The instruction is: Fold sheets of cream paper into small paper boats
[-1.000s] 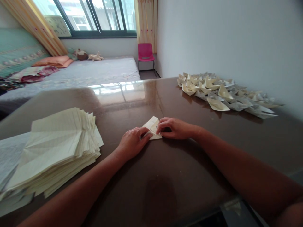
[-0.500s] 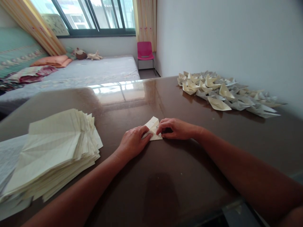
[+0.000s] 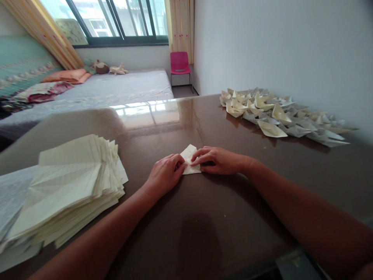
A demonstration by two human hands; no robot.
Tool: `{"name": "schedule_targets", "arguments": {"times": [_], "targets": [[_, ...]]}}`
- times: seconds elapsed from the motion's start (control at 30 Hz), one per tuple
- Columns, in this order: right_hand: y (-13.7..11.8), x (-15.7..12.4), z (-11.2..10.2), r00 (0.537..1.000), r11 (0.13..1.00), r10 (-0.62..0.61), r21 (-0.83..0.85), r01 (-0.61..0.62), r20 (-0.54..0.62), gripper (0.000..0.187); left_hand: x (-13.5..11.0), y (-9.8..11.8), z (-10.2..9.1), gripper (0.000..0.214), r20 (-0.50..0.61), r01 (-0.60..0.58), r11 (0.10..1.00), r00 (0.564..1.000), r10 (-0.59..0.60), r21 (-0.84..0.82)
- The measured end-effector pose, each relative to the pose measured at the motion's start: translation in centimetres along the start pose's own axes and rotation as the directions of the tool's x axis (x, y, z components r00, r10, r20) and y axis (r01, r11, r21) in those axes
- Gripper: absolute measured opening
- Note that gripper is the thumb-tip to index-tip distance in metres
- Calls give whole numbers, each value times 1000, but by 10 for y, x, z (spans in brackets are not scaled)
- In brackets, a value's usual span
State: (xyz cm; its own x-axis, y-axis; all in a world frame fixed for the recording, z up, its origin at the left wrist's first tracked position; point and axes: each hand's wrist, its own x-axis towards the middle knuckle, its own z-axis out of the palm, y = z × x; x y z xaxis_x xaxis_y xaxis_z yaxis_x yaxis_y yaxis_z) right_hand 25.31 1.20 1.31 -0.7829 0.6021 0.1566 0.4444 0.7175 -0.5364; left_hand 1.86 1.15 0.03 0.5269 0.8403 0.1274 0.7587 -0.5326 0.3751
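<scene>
A small folded sheet of cream paper [image 3: 189, 152] lies on the brown tabletop [image 3: 163, 229] between my hands. My left hand [image 3: 167, 170] grips its left edge, with the thumb over the near part and the fingers curled. From the other side, my right hand [image 3: 217, 159] holds the right part, its fingertips pressing on the folded surface and the thumb low at the edge. My fingers cover both sides of the paper.
To the left stands a thick stack of cream paper sheets [image 3: 67, 167]. Many folded paper boats [image 3: 272, 128] crowd the table's far right by the wall. Beyond the table are a bed [image 3: 140, 83] and a pink chair [image 3: 179, 62].
The fingers of my right hand have shifted slightly on the folded paper and stretched a little further across it. My left hand keeps its hold. The whole view has moved very slightly.
</scene>
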Motion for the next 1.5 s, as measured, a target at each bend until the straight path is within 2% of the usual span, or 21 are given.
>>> {"name": "schedule_targets", "arguments": {"times": [0.17, 0.4, 0.77, 0.87, 0.93, 1.03, 1.1, 1.23, 1.4, 1.5], "targets": [[-2, 1, -2, 1000, 1000, 6, 14, -7, 3, 31, 0, 0, 0, 17, 0, 4, 1000, 1000, -4, -15], [-3, -1, 0, 999, 997, -36, -61, 37, 10, 44, 0, 0, 2, 17, -30, 17, 998, 999, -19, -59], [-3, -2, 1, 999, 988, -29, -151, 33, 29, 42, -1, -2, 6, 14, -53, -6, 1000, 999, 6, 0], [-9, -1, 0, 1000, 968, -18, -251, 23, 20, 44, -3, 0, 7, 14, -102, -56, 993, 992, 67, 105], [-13, 0, 0, 1000, 948, -7, -319, 11, 16, 43, -4, 1, 7, 15, -133, -161, 968, 973, 188, 193], [-18, -1, 0, 999, 920, 17, -392, -5, 28, 39, -8, 4, 5, 21, -75, -350, 901, 922, 380, 258], [-22, -2, 0, 998, 905, 39, -424, -19, 39, 39, -11, 6, 3, 26, 5, -406, 866, 906, 423, 292], [-29, -7, -2, 996, 898, 60, -440, -26, 63, 45, -19, 12, 2, 37, 131, -418, 802, 906, 403, 427], [-34, -14, -8, 993, 906, 56, -424, -9, 99, 49, -24, 19, 3, 42, 181, -382, 779, 924, 337, 497], [-36, -16, -10, 992, 910, 70, -414, -21, 104, 49, -25, 18, -1, 45, 217, -403, 773, 915, 340, 490]]}}
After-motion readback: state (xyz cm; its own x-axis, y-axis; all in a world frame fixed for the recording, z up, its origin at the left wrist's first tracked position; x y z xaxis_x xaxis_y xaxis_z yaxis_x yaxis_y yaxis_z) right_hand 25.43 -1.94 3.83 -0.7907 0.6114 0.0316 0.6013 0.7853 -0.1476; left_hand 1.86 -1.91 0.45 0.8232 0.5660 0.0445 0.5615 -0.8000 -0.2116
